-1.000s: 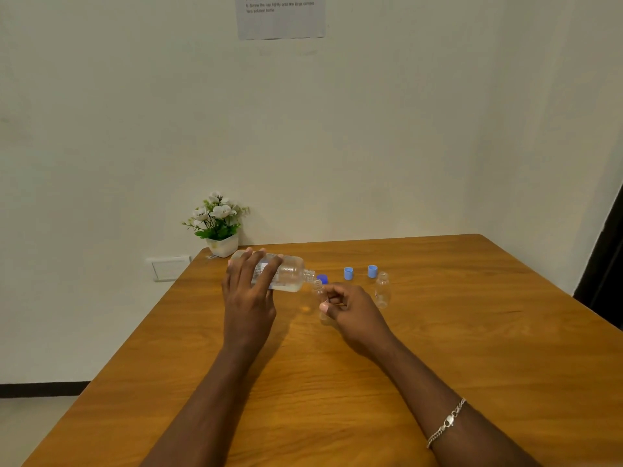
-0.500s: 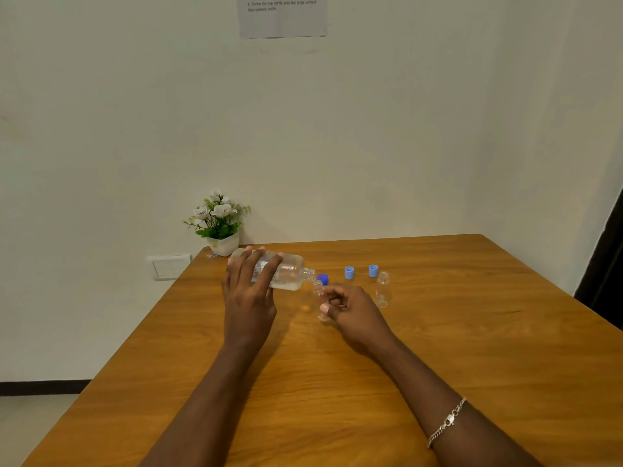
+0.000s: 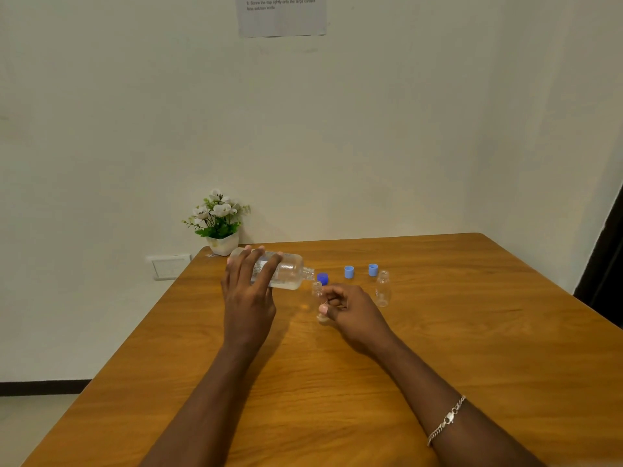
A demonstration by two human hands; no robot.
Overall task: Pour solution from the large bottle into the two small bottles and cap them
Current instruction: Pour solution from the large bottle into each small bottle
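White walls meet at a corner behind a wooden tabletop [image 3: 438, 348]. At its far left edge stands a potted white flower [image 3: 219, 224]. The left hand [image 3: 247, 298] wraps the large bottle [image 3: 286, 273], tipped sideways, its open neck at the mouth of a small bottle [image 3: 317, 291] that the right hand [image 3: 354, 311] pinches upright. Just beyond lie a dark blue cap [image 3: 322, 278] and two light blue caps [image 3: 349, 272]. Right of the hands, a second small bottle [image 3: 383, 288] stands uncapped.
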